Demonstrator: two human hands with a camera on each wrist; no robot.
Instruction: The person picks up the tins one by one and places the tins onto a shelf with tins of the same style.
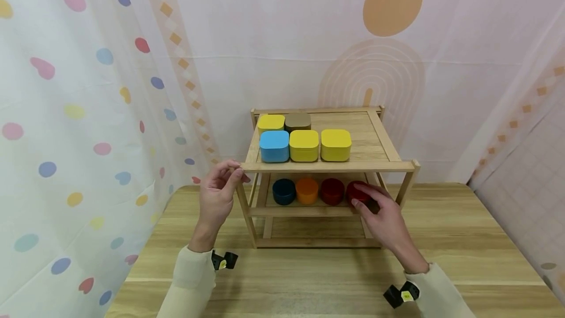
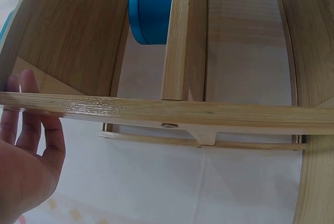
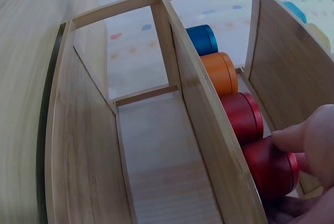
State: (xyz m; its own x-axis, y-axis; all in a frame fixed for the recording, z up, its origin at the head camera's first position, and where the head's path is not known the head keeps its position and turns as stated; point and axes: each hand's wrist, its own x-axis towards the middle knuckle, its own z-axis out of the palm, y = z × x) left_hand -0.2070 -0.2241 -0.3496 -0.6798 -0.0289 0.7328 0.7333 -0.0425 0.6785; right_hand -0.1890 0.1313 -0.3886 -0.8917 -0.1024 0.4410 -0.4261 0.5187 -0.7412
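A three-tier wooden shelf stands on the table. My right hand grips a round red tin at the right end of the middle tier, thumb and fingers around its sides. Left of it in a row are another red tin, an orange tin and a dark blue tin. My left hand holds the top left front corner of the shelf, its fingers at the wooden rail in the left wrist view.
On the top tier stand a blue square tin, several yellow square tins and a brown one. The bottom tier lies below the row of round tins. A patterned curtain hangs behind the table.
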